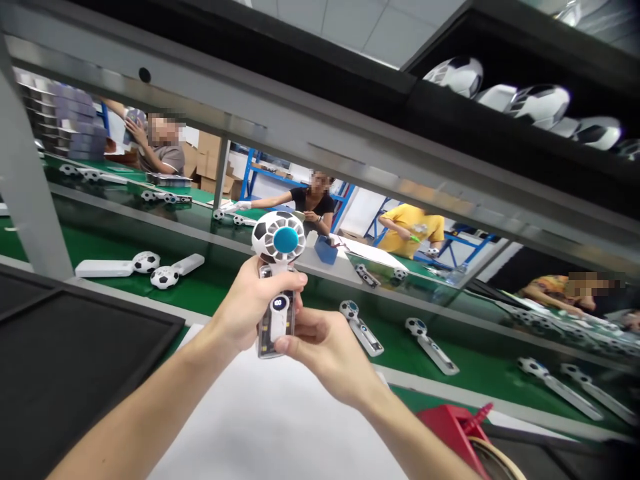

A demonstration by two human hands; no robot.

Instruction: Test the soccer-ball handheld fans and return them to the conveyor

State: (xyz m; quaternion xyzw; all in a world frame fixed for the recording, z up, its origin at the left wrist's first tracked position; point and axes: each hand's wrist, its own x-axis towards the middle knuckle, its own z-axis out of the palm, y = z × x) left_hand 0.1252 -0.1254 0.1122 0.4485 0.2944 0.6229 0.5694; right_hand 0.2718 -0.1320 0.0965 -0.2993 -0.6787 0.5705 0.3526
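Note:
A handheld fan (pixel 279 238) with a football-patterned head and a blue centre is held upright in front of me. Its clear handle shows a small round display (pixel 279 303) that reads 100. My left hand (pixel 250 300) is wrapped round the upper handle, with the thumb across it just below the head. Lower down, my right hand (pixel 325 347) grips the handle from the right, its thumb at the bottom end. Some of the right fingers are hidden behind the handle. White paper (pixel 240 413) lies beneath both hands.
Several similar fans (pixel 433 347) lie on the green conveyor belt (pixel 215 283) ahead. A black tray (pixel 90 353) is at left, a red tape dispenser (pixel 450 433) at lower right. Overhead runs a shelf (pixel 300 87) holding more fans. Co-workers (pixel 320 200) sit across the line.

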